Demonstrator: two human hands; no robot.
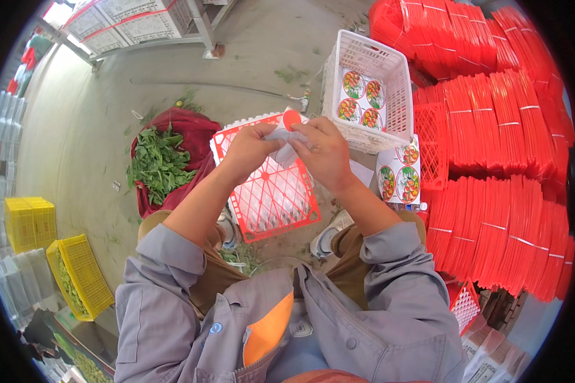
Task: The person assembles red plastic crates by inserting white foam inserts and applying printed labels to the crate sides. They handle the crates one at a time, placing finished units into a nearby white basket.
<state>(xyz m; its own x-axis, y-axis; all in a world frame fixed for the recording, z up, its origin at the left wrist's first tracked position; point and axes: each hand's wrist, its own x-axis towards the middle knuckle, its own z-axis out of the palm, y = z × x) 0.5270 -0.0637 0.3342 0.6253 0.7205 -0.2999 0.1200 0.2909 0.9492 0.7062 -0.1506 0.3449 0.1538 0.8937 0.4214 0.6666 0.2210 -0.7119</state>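
Note:
Between both hands is a pale, curled label sheet point(283, 152) with a red round patch at its upper end. My left hand point(249, 152) pinches it from the left. The fingers of my right hand point(326, 150) are closed on its right side. Below them, between my feet, stands a stack topped by a red lattice panel point(280, 230), with white showing through the gaps and along its far edge. Whether the sheet touches the panel is hard to tell.
A white plastic crate point(399, 96) with round-printed label sheets point(362, 99) stands at right; more label sheets point(407, 182) lie nearer me. Bundled red flat lattice pieces point(492, 121) are piled farther right. At left are a dark red sack point(198, 127) of green leaves and yellow crates point(92, 274).

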